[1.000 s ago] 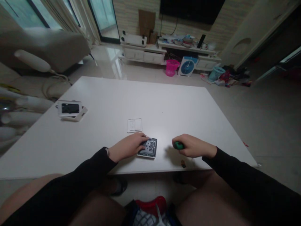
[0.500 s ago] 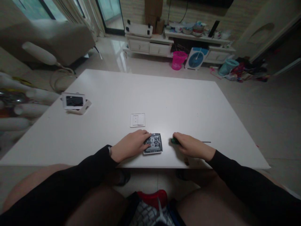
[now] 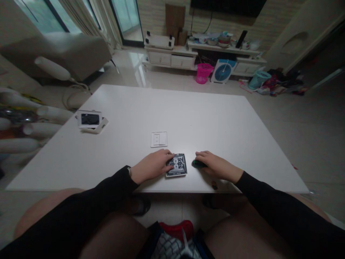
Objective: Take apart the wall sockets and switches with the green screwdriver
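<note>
A grey switch module (image 3: 178, 165) with its inner parts showing lies near the front edge of the white table (image 3: 215, 122). My left hand (image 3: 151, 167) rests on the module's left side, fingers curled over it. My right hand (image 3: 217, 166) lies just right of it, closed round a green-handled screwdriver (image 3: 197, 163); only the handle's end shows. A white switch cover plate (image 3: 159, 139) lies flat a little behind the module.
A phone in a white stand (image 3: 90, 119) sits at the table's left. A small dark bit (image 3: 214, 186) lies by the front edge under my right wrist. Beyond the table are a pink bin (image 3: 204, 72), a blue fan (image 3: 223, 71) and a low white cabinet (image 3: 172, 59).
My right hand has slid left with the screwdriver, closer to the module, and the metal shaft no longer shows. The left hand stays on the module.
</note>
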{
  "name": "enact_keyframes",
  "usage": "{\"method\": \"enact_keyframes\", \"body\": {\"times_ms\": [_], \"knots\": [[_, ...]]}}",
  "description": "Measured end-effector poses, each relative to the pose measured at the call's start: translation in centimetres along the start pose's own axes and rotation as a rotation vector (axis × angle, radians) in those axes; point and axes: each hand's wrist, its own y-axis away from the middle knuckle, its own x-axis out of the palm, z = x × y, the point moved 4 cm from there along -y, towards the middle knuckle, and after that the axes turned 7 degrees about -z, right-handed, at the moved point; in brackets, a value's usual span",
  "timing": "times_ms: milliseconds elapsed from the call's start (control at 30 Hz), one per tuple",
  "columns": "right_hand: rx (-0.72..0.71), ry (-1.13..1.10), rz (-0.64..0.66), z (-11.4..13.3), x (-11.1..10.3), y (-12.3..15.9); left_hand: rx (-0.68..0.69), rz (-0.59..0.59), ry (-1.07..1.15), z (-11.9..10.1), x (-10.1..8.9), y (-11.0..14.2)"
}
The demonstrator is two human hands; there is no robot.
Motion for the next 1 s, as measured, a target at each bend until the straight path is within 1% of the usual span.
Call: {"method": "enact_keyframes", "body": {"times_ms": [300,500,833,1000], "knots": [[-0.023,0.042,0.014,-0.2,0.09,-0.04,0.005,-0.012,0.001,-0.1,0.01,0.08],[-0.05,0.026,-0.003,-0.11,0.13,-0.1,0.006,-0.036,0.033,0.05,-0.01,0.07],[-0.025,0.046,0.039,0.29,-0.09,-0.19,0.002,-0.012,0.021,-0.03,0.0,0.05],[-0.031,0.06,0.044,0.41,-0.16,-0.24,0.019,-0.037,0.024,0.17,0.13,0.05]]}}
